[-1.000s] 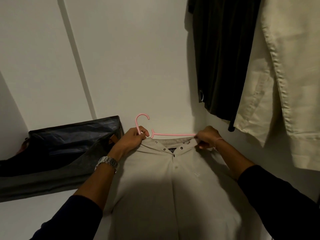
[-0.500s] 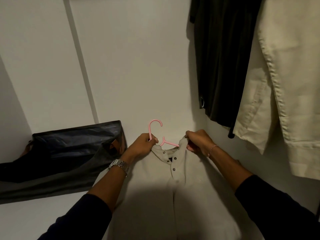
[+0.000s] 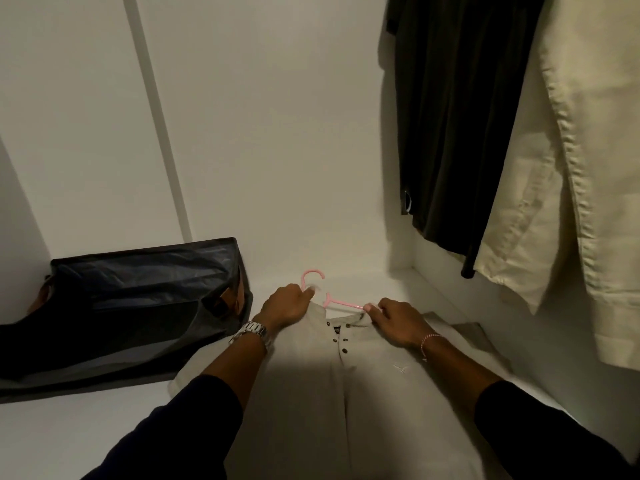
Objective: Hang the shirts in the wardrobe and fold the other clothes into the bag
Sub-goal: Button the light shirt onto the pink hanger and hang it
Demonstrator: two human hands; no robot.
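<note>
Right hand (image 3: 398,322) is shifted outward along hanger (image 3: 341,303); left hand (image 3: 287,306) fingers clamped on its neck, right pinching shirt (image 3: 311,393) collar. Collar should be eased over the arm, hook held steady.

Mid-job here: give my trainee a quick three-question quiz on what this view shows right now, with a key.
1. True or false: the pink hanger is already hooked on the wardrobe rail.
2. Which of the hands grips the hanger near its hook? A) left hand B) right hand
3. Fill in: the dark bag lies to the ____ of the beige shirt.

Key:
1. False; it lies at the shirt's collar, with both hands at it.
2. A; the right hand pinches the collar at the hanger's arm.
3. Left.
</note>
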